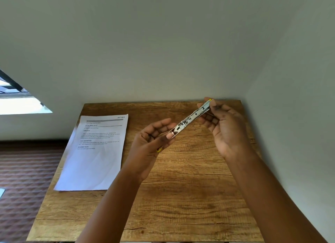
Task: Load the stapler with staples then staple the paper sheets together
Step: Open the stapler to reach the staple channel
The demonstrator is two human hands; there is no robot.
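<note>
A slim silver metal stapler (191, 118) is held above the wooden table (181, 197), gripped at each end by left hand (154, 139) and right hand (223, 126); printed white paper sheets (96, 155) are laid near the left edge.

- stapler (191, 118): shiny bare metal, yellow plastic tips
- paper sheets (96, 152): matt white printed paper
- table (181, 197): grained brown wood, matt
- wall (163, 43): smooth matt paint

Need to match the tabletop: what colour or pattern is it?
Brown wood grain with darker streaks, seen in the head view on the table.
</note>
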